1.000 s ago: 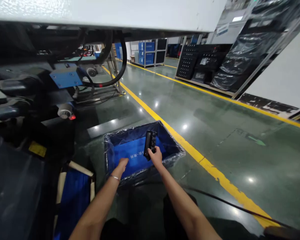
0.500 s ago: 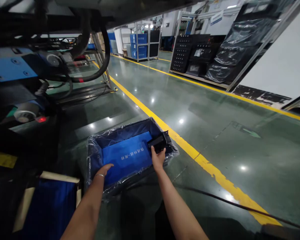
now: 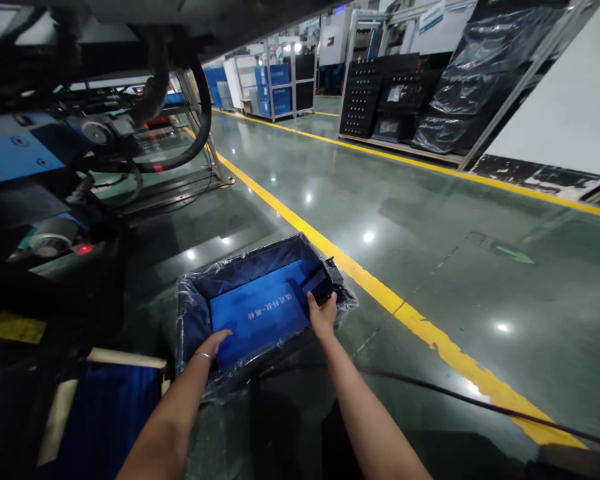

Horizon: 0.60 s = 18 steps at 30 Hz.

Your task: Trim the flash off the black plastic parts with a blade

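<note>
A dark bin lined with clear plastic stands on the floor, and a blue sheet with white characters lies inside it. My right hand grips a black part at the bin's right end, thumb on the near side. At the bin's left front, my left hand rests by the blue sheet's edge, thumb stretched over it; its other fingers are mostly hidden. A band circles the left wrist.
Machinery with hoses hangs at the left and overhead. A blue surface with pale edging sits at lower left. A cable crosses the floor by the yellow line. Racks of black bins stand behind.
The view has shifted slightly. The black part in my right hand has tilted more steeply at the bin's right end. My left hand stays by the blue sheet.
</note>
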Available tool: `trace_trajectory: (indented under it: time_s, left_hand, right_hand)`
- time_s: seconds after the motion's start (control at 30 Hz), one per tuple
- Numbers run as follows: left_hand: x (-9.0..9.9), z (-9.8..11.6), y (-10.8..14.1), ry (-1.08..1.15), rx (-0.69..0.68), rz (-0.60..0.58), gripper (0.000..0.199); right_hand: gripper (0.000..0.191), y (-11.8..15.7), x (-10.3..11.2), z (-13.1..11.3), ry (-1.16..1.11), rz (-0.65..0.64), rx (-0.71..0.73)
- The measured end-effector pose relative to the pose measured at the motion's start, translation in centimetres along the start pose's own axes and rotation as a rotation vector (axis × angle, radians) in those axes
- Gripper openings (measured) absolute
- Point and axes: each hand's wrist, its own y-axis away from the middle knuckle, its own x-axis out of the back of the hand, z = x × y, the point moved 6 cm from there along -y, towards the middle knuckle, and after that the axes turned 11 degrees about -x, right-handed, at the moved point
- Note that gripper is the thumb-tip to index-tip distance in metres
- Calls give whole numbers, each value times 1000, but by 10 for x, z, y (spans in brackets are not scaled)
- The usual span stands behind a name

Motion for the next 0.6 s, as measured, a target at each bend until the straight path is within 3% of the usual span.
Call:
trace_trajectory:
  time_s: [0.13, 0.23, 0.33, 0.43, 0.5, 0.6]
  left_hand:
    - [16, 11, 15, 203, 144, -31, 28]
    - [36, 41, 31, 376, 73, 12, 28]
    - [63, 76, 62, 488, -70, 118, 34]
    - [106, 98, 119, 534, -188, 214, 45]
    - [149, 102, 172, 497, -307, 281, 50]
    - [225, 81, 274, 371, -342, 489, 54]
  right_hand:
    - [45, -12, -2, 9, 49, 52, -58]
    - [51, -14, -4, 9, 94, 78, -86]
    - [58, -12, -1, 7, 149, 96, -120]
    - [60, -8, 6, 2, 235, 73, -147]
    - [59, -5, 7, -3, 312, 21, -137]
    - [59, 1, 5, -16, 430, -83, -63]
